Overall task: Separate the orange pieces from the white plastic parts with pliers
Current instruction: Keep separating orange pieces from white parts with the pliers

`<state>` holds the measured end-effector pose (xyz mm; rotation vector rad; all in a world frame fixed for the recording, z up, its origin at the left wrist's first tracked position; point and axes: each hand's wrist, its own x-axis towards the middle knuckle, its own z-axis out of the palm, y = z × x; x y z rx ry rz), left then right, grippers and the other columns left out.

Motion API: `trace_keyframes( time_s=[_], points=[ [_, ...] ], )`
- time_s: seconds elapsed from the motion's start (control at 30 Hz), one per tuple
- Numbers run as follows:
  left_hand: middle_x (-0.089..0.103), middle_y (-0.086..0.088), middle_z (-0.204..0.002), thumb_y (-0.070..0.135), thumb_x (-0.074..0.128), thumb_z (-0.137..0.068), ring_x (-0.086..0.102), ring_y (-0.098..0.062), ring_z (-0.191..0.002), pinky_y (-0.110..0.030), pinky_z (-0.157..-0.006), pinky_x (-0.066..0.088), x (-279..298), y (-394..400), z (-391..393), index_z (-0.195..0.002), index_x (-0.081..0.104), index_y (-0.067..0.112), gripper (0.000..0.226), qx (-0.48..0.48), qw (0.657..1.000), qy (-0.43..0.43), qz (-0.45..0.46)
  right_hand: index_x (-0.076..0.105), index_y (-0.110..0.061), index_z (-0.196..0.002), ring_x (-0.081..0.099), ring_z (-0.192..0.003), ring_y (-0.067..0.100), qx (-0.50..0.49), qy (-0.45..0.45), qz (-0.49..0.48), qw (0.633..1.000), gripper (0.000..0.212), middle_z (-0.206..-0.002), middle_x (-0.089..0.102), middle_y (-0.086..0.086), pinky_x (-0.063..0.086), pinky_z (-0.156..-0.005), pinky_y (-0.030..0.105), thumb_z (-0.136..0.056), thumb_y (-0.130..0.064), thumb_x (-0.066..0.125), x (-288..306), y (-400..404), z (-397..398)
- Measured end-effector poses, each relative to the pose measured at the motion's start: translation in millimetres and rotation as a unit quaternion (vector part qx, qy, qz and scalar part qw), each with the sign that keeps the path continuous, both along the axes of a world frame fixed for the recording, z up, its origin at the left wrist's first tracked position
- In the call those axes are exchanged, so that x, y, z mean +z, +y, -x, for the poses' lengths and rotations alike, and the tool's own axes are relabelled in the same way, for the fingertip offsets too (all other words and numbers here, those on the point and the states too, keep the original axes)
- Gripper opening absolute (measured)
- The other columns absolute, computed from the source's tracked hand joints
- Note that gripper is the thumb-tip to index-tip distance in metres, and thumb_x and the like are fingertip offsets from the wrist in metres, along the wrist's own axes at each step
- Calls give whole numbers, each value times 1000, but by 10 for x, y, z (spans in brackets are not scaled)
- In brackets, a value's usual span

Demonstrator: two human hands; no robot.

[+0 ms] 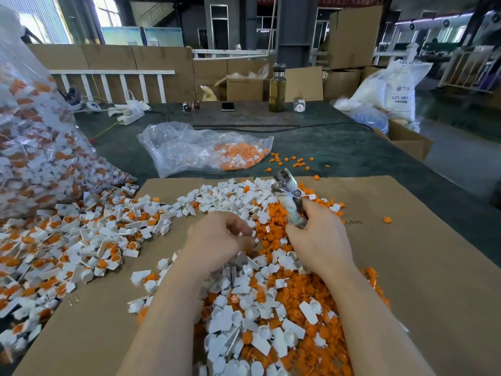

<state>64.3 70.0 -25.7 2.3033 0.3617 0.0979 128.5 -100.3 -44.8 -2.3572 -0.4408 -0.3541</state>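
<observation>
Factory floor, dim and cluttered behind; cardboard sheet [406, 267] spread over a dark green table [339, 147], used below as the landmark.

Right hand [317, 240] above the middle of the sheet, wrapped around the taped handles of the pliers [288, 196], head pointing up and away, no part visibly between the jaws. Left hand [219, 240] just beside it, fingers curled down into the heap, seemingly pinching a part, though too blurred to tell for sure.

Progress, judging by the piles: a fair way in, far from finished. Loose orange pieces [273, 229] and emptied white plastic parts [238, 199] heaped together at the sheet's middle and down to its near edge, so plenty already split. Along the sheet's left edge, a wide spill of unsplit parts [67, 248], orange still seated in white. Above that, off the sheet's left corner, a big clear sack [32, 131] packed with more of the same. Bulk of the job probably still ahead.

Beyond the sheet's far edge: small plastic bag [203, 147] part-filled with orange and white bits, stray orange pieces scattered beside it. Further back: bottle [277, 88], phone [227, 106], sunglasses [191, 106], power strip [130, 116]. Right of the sheet, white resin sacks [398, 90] and cartons.

Likely nuisance: done and undone piles nearly touching, easy to mix; heap crowding both wrists.
</observation>
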Motion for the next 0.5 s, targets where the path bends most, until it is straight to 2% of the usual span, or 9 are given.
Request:
trace_keyframes(
  time_s=[0.03, 0.1, 0.33, 0.37, 0.4, 0.43, 0.47, 0.5],
  points=[
    [69, 18, -86, 35, 80, -80, 62, -5, -88, -41, -95, 50, -10, -7, -19, -80, 72, 34, 8, -7, 999, 22, -43, 43, -31, -67, 46, -49, 9, 2, 0, 0, 1000, 25, -57, 50, -8, 29, -43, 22, -82, -21, 60, -2, 1, -1],
    [68, 23, -80, 38, 77, -81, 61, -3, -92, -47, -104, 44, -25, -7, -35, -79, 71, 38, 7, -17, 994, 46, -95, 42, -30, -67, 45, -48, 9, 4, 1, 4, 1000, 25, -56, 50, -7, 29, -43, 23, -83, -21, 59, -3, 2, -1],
    [62, 20, -82, 30, 69, -90, 63, -10, -92, -41, -97, 51, -91, -61, -49, -82, 67, 36, 10, -12, 990, 19, -136, 45, -32, -71, 49, -54, 8, 19, 11, 23, 1000, 22, -61, 53, -10, 30, -46, 23, -85, -24, 60, -2, 13, -2],
    [65, 17, -83, 29, 68, -92, 64, -9, -85, -38, -90, 55, -103, -56, -55, -83, 69, 32, 9, -10, 995, 6, -101, 47, -32, -74, 49, -54, 8, 21, 11, 22, 999, 19, -62, 53, -11, 31, -46, 22, -86, -26, 61, -2, 17, -3],
    [68, 14, -83, 27, 67, -93, 65, -6, -73, -31, -76, 58, -100, -54, -55, -87, 73, 28, 8, -9, 999, -9, -37, 51, -32, -78, 50, -55, 7, 26, 11, 20, 999, 15, -63, 54, -11, 31, -46, 21, -87, -27, 61, -1, 20, -2],
    [71, 12, -82, 26, 67, -93, 63, 0, -60, -22, -60, 56, -84, -56, -43, -91, 75, 28, 8, -6, 999, -25, 37, 54, -30, -83, 52, -57, 7, 31, 14, 15, 999, 9, -66, 56, -12, 34, -47, 22, -88, -29, 61, 1, 24, -3],
    [73, 11, -83, 27, 68, -93, 61, 4, -54, -17, -51, 49, -60, -57, -25, -91, 76, 31, 10, 0, 994, -40, 103, 58, -27, -86, 54, -60, 8, 39, 17, 4, 999, 6, -69, 58, -11, 39, -49, 24, -89, -30, 62, 6, 30, -3],
    [74, 13, -84, 28, 69, -92, 62, 7, -57, -15, -54, 46, -41, -50, -15, -89, 77, 35, 11, 8, 986, -55, 156, 60, -24, -88, 55, -63, 8, 49, 23, -11, 999, 8, -72, 59, -11, 43, -52, 27, -88, -31, 63, 10, 34, -4]
  ],
)
